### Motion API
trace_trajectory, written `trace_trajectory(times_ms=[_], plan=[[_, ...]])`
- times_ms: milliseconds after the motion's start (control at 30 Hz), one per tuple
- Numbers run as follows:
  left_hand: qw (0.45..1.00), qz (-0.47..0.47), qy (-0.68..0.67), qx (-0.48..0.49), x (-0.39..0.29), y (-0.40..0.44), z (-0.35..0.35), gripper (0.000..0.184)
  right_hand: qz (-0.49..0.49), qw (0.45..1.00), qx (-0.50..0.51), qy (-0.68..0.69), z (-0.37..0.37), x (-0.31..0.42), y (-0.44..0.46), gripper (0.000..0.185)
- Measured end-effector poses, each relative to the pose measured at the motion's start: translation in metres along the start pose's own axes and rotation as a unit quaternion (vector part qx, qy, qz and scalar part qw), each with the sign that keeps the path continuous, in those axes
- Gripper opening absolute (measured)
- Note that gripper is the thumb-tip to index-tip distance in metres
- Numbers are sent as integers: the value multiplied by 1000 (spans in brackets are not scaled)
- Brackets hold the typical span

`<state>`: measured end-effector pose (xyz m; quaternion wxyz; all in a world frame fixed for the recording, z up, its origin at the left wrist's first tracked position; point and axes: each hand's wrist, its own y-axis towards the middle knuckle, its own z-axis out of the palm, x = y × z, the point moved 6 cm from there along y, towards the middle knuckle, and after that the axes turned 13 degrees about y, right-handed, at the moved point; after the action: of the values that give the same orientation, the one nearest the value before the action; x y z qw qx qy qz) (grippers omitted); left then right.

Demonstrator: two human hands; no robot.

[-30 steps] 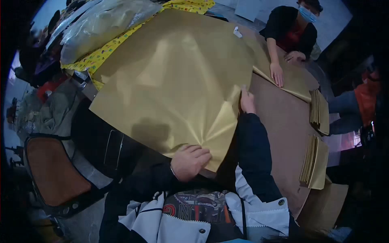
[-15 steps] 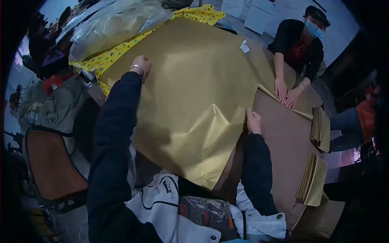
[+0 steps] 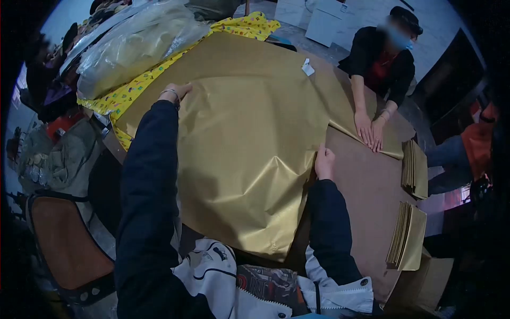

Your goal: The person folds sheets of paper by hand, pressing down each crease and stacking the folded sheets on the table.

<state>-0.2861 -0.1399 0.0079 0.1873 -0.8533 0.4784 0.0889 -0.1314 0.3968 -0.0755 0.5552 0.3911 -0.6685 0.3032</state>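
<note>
A large gold paper sheet [image 3: 244, 143] spreads in front of me, creased near its lower right and hanging toward my lap. At its left edge my left hand [image 3: 177, 93] is closed, pinching the paper, with a bracelet at the wrist. My right hand [image 3: 325, 162] grips the right edge, thumb up and fingers curled. Across from me a co-worker's two hands [image 3: 370, 132] press flat on a folded strip of gold paper [image 3: 390, 148]. Beneath lies a brown tabletop or sheet [image 3: 361, 196]; I cannot tell which.
Two stacks of folded gold paper, one upper [image 3: 415, 169] and one lower [image 3: 406, 236], stand along the right edge. A plastic-wrapped bundle [image 3: 135, 50] rests on yellow patterned cloth [image 3: 139, 80] at the back left. A chair [image 3: 71, 239] is on the left. A white scrap [image 3: 307, 67] lies toward the back.
The gold sheet's near part is lifted and drawn, with a new fold line running across from my left hand. Both hands appear slightly further left, partly because the view shifted.
</note>
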Motion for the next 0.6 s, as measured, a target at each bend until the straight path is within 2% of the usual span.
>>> trace_trajectory(times_ms=[33, 67, 133, 200, 267, 300, 333, 367, 400, 467, 533, 600], plan=[[994, -19, -91, 50, -2, -10, 6, 55, 16, 999, 16, -26, 0, 6, 0, 47], [995, -13, -91, 48, -4, -12, 5, 55, 13, 1000, 11, -23, -2, 16, -4, 47], [997, 69, 37, 21, -3, -3, 5, 49, 17, 1000, 13, -13, -4, 32, -9, 45], [978, 167, 116, 38, -5, 30, 14, 38, 7, 1000, 14, 7, -13, 25, -2, 44], [994, 56, -80, 49, 12, 25, 14, 28, 2, 1000, 17, 21, -23, 24, -4, 42], [996, 26, -83, 28, 6, -11, -4, 25, -21, 997, -6, 71, -31, 38, -10, 38], [980, 18, -187, 59, 10, -3, 0, 26, -45, 991, -29, 122, -40, 49, -14, 35], [954, 10, -288, 89, 15, 8, 7, 26, -53, 994, -35, 94, -53, 55, -13, 33], [933, 54, -333, 121, 3, -9, -8, 22, -63, 990, -43, 122, -63, 71, -17, 33], [894, 200, -398, 58, -20, -41, -51, 21, -113, 981, -87, 130, -90, 127, -42, 33], [808, 246, -519, 133, -52, -91, -80, 25, -175, 961, -105, 185, -125, 153, -34, 35], [799, 263, -527, 117, -87, -137, -101, 24, -244, 952, -146, 113, -176, 183, -19, 35]])
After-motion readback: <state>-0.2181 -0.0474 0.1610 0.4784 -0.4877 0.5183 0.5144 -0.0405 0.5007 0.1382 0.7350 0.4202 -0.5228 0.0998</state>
